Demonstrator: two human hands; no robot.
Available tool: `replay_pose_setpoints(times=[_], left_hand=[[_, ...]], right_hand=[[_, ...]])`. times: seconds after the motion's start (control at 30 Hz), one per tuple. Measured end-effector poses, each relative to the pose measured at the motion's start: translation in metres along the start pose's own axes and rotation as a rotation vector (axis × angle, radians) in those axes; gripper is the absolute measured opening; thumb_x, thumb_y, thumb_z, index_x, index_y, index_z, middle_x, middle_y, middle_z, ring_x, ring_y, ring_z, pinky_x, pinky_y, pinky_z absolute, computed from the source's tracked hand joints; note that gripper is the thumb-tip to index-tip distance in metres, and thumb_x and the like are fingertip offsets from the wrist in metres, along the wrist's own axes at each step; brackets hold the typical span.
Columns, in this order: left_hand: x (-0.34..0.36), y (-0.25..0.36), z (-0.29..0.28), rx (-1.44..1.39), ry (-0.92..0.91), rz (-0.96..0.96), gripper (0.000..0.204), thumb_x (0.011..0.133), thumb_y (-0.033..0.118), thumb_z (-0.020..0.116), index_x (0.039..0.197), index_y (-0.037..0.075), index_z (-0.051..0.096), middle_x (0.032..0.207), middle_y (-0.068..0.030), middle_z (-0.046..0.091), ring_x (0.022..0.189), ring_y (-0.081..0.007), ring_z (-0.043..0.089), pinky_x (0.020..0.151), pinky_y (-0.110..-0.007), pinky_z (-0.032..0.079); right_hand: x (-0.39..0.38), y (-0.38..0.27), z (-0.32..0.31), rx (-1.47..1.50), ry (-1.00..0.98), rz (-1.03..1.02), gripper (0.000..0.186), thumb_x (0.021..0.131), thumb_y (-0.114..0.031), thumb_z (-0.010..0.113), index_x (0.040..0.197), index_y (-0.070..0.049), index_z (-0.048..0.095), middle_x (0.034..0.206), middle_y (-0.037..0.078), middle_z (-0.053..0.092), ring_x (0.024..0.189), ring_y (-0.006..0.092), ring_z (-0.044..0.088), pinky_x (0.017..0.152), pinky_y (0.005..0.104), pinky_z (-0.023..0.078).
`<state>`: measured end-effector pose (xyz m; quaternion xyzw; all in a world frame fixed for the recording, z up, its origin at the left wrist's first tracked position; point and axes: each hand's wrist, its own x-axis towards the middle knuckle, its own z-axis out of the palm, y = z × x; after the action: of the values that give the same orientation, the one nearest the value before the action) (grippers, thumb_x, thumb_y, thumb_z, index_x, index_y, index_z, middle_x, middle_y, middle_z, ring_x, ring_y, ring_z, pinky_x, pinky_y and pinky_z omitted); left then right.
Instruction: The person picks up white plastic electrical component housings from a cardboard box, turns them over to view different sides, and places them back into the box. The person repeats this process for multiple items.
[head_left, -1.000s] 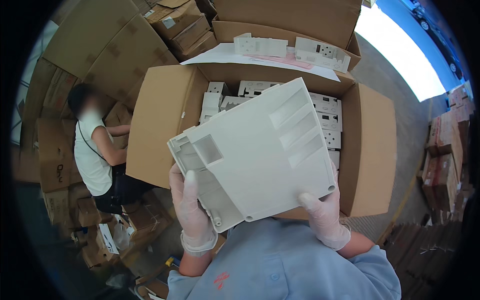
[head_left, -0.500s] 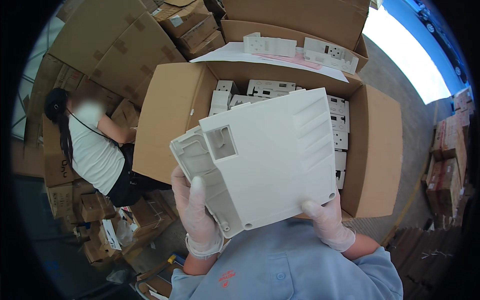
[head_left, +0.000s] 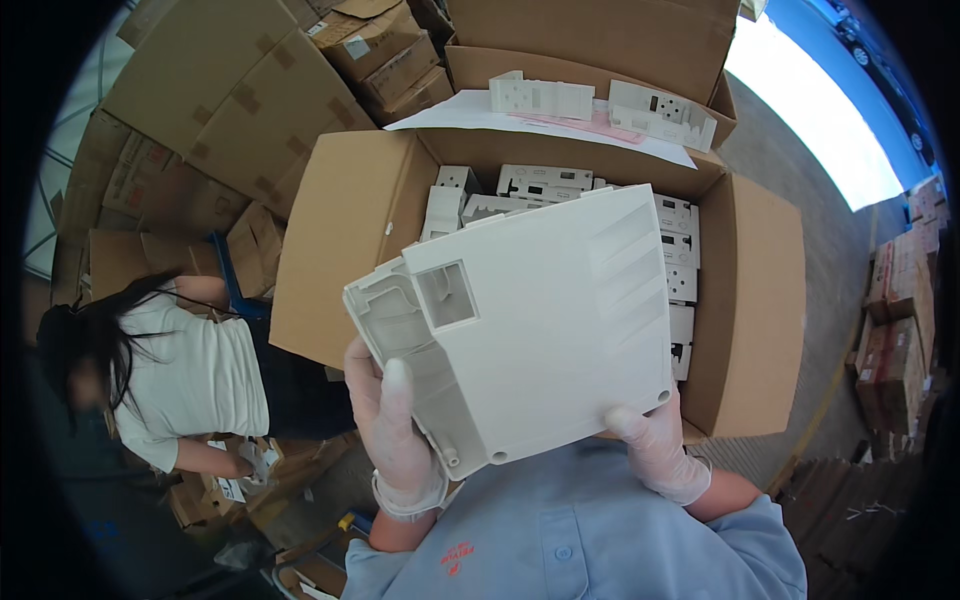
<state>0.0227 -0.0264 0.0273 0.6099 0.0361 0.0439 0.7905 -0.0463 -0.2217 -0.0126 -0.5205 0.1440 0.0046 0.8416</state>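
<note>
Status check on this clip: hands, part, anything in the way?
Left hand and right hand, both gloved, grip white plastic panel by its lower edge. Panel held above open carton of like parts. Nothing blocking; co-worker off to the left.

White plastic panel (head_left: 540,330) is blocking most of the open cardboard box (head_left: 750,300) mouth; only the strip along its far and right side is staying reachable, packed with white parts (head_left: 680,275). Stacked cartons (head_left: 250,100) are crowding the left, a co-worker (head_left: 190,375) is bending at lower left.
</note>
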Motion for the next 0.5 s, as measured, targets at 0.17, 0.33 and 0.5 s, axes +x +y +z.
replay_pose_setpoints(times=[0.17,0.33,0.5], left_hand=[[0.001,0.0,-0.002,0.003,-0.014,-0.015,0.05,0.093,0.026,0.056,0.129,-0.004,0.038,0.122,-0.0122,0.05,0.112,-0.0165,0.049,0.099,-0.032,0.038],[0.006,-0.003,-0.004,0.006,-0.025,-0.02,0.044,0.095,0.023,0.053,0.128,-0.003,0.039,0.122,-0.0116,0.051,0.112,-0.0157,0.05,0.098,-0.031,0.039],[0.039,-0.031,-0.023,0.057,0.028,-0.202,0.037,0.097,0.023,0.051,0.125,-0.001,0.046,0.117,-0.0089,0.055,0.109,-0.0137,0.052,0.096,-0.029,0.041]], right_hand=[[-0.001,0.0,0.0,0.015,0.024,-0.024,0.081,0.071,-0.028,0.081,0.133,-0.004,0.033,0.124,0.009,0.049,0.114,0.0168,0.048,0.098,0.0345,0.039],[0.002,-0.004,0.002,0.051,0.077,0.071,0.077,0.072,-0.028,0.079,0.131,-0.005,0.036,0.125,0.007,0.048,0.115,0.0165,0.048,0.099,0.0342,0.039],[0.017,-0.007,-0.007,0.368,0.097,0.101,0.062,0.083,-0.023,0.068,0.135,-0.008,0.037,0.126,0.004,0.05,0.114,0.0148,0.051,0.098,0.032,0.042]])
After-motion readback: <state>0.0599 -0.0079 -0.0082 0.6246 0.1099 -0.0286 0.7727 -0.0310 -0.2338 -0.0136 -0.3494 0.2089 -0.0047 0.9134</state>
